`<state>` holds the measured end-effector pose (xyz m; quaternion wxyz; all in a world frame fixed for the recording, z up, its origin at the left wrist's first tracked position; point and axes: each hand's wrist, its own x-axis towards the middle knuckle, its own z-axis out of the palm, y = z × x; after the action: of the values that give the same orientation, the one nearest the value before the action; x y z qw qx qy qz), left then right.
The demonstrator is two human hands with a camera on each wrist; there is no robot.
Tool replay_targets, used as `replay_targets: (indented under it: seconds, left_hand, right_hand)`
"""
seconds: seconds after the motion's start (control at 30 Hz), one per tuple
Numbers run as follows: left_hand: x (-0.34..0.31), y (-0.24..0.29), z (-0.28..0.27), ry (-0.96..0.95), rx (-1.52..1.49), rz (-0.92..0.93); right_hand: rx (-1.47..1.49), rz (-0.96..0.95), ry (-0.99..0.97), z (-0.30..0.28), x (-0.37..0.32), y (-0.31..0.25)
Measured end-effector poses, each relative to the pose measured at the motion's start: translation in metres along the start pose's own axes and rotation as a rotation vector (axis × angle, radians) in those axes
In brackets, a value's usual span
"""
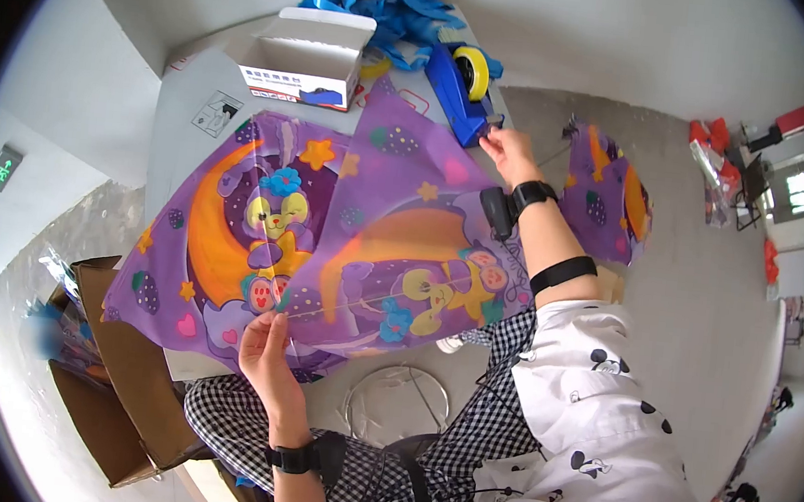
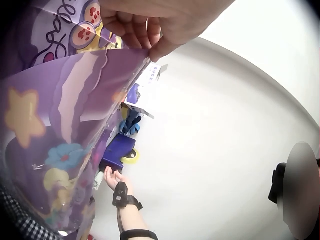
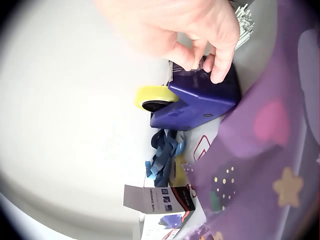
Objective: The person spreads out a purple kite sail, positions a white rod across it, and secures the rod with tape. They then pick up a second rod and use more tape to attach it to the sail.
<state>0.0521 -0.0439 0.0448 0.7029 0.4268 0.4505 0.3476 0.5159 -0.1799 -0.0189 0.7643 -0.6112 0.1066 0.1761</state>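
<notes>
A purple cartoon-printed plastic sheet [image 1: 400,169], folded partly over itself, spreads across the table edge and the person's lap. My left hand [image 1: 272,360] pinches its near edge between thumb and fingers; the left wrist view shows the sheet's edge running away from the thumb. Beyond the sheet sits a blue tape dispenser [image 3: 200,95] carrying a yellow roll of tape [image 3: 147,94]. At the dispenser's cutter end, the thumb and fingers of my right hand [image 1: 510,155] pinch the end of the tape. The fingertips stand right over the cutter.
An open white tape dispenser box [image 1: 297,81] and a heap of blue strips [image 1: 395,18] lie at the back of the table. Thin white sticks [image 3: 244,27] bundle beside the dispenser. Another purple printed sheet [image 1: 596,197] hangs right. A cardboard box [image 1: 108,387] stands at left.
</notes>
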Motion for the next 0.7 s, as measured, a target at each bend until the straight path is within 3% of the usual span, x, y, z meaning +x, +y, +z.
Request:
replay_targets:
  seconds: [0.5,0.6,0.7]
  left_hand:
    - [-0.010,-0.017,0.006,0.027,-0.099,-0.026]
    - [0.001,-0.016,0.003,-0.004,-0.089,0.009]
    - [-0.005,-0.011,0.003,-0.017,-0.066,0.025]
  right_hand:
    - [0.343,0.078,-0.063,-0.021,0.011,0.030]
    - [0.286,0.001,-0.013,-0.022,-0.011,0.051]
    - [0.038,-0.104,-0.209,-0.012,-0.073,0.042]
